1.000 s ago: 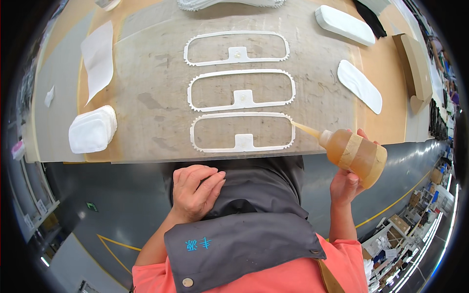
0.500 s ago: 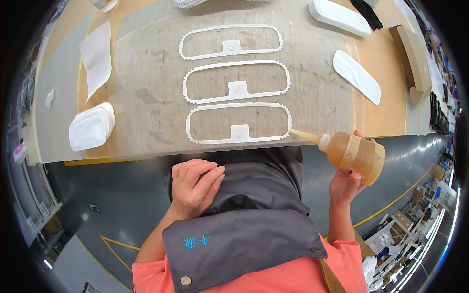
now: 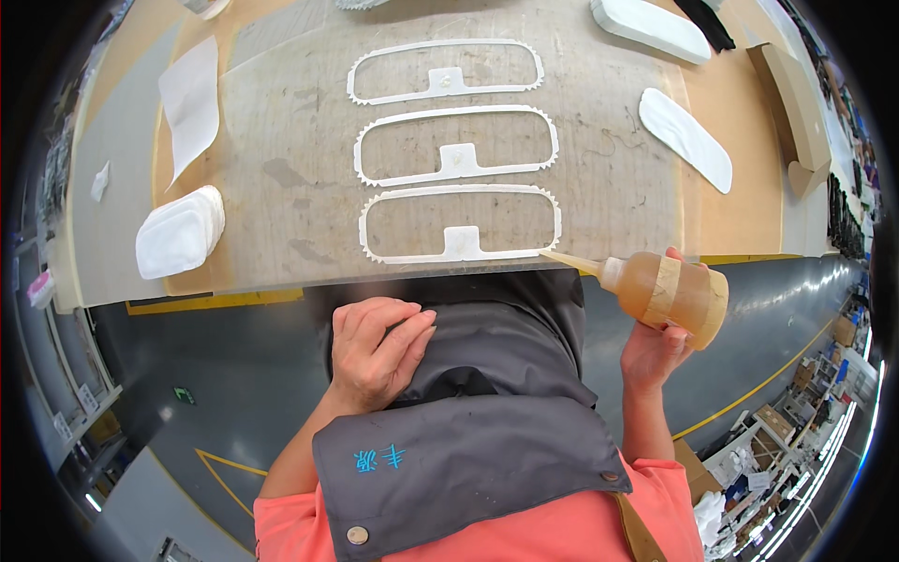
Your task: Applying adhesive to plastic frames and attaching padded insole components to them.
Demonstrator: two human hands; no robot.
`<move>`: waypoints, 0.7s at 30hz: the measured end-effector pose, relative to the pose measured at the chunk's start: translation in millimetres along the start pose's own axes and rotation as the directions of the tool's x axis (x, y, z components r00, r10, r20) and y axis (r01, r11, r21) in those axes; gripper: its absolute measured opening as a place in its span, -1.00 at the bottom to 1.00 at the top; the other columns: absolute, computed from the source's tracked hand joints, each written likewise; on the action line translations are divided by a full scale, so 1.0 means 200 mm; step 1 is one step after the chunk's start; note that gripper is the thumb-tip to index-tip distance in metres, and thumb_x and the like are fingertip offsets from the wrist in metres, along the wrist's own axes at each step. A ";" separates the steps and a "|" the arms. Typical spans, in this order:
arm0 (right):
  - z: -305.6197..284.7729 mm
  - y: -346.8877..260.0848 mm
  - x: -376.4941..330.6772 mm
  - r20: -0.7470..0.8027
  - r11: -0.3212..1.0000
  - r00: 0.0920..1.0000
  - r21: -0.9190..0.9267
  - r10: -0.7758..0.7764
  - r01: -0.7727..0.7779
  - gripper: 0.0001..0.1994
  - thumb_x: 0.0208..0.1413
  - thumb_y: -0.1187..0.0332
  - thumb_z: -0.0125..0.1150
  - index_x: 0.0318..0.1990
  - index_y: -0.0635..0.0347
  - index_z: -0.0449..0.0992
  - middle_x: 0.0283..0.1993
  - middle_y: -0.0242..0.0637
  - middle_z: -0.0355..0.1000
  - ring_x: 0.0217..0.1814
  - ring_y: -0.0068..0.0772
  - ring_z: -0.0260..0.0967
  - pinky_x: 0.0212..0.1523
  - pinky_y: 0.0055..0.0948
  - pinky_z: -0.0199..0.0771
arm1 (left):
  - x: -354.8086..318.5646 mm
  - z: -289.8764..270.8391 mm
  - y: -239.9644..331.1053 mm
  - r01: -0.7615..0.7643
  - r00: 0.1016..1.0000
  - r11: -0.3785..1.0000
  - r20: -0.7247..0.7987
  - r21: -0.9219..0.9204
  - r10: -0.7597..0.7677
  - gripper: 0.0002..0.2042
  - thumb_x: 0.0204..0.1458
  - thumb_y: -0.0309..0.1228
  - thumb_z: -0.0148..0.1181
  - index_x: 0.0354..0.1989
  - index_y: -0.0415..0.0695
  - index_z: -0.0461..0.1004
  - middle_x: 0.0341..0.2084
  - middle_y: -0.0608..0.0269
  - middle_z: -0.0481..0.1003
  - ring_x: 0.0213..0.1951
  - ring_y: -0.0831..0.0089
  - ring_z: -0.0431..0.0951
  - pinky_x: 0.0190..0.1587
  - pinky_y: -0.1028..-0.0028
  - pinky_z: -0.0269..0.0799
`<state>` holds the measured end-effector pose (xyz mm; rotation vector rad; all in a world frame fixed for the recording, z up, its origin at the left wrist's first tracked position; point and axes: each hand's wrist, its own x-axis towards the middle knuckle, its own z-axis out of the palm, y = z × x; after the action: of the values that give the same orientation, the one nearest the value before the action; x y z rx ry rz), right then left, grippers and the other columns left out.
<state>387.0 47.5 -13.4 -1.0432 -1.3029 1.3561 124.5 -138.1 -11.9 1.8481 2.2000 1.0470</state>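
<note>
The right hand (image 3: pixel 655 354) grips an amber bottle (image 3: pixel 691 298), its nozzle (image 3: pixel 573 263) at the lower right edge of the nearest white frame (image 3: pixel 461 244). That frame lies near the front edge of the tabletop (image 3: pixel 618 211), two similar frames (image 3: pixel 459 162) beyond it; the left hand (image 3: pixel 376 351) is loosely curled over the dark apron (image 3: pixel 478 450).

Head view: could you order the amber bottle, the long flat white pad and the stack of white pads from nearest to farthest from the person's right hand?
1. Amber bottle: held in the right hand.
2. Long flat white pad: on the right side of the table.
3. Stack of white pads: across on the left side.
</note>
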 end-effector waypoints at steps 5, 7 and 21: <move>0.04 0.02 -0.02 -0.003 0.993 0.999 0.110 0.051 -0.051 0.03 -0.01 -0.11 0.52 0.48 0.11 0.02 0.43 0.10 0.20 0.43 0.15 0.25 0.40 0.14 0.29 | -0.01 0.00 -0.01 0.004 1.000 1.000 0.002 -0.001 -0.004 -0.74 -0.12 -0.52 0.47 -0.20 -0.06 0.66 -0.23 0.37 0.57 -0.19 0.37 0.57 -0.13 0.39 0.31; 0.07 0.02 -0.03 0.010 0.990 0.998 0.124 0.063 -0.064 0.03 -0.02 -0.11 0.52 0.48 0.10 0.02 0.43 0.06 0.21 0.45 0.11 0.22 0.40 0.15 0.29 | -0.02 0.00 -0.01 0.005 1.000 1.000 -0.002 -0.009 -0.005 -0.74 -0.12 -0.52 0.48 -0.20 -0.06 0.66 -0.23 0.37 0.57 -0.18 0.37 0.57 -0.12 0.39 0.31; 0.27 0.04 -0.05 0.097 0.980 0.990 0.159 0.107 -0.121 0.07 -0.11 -0.13 0.59 0.45 0.08 0.02 0.39 0.01 0.25 0.48 0.01 0.18 0.42 0.22 0.27 | -0.06 -0.02 -0.04 0.035 0.999 0.999 -0.023 -0.023 -0.036 -0.75 -0.11 -0.50 0.47 -0.19 -0.08 0.67 -0.23 0.36 0.57 -0.17 0.37 0.57 -0.11 0.38 0.33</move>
<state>334.4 27.9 -17.7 -0.9658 -1.1864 1.5844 119.4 -150.6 -17.0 1.7900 2.2164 1.0878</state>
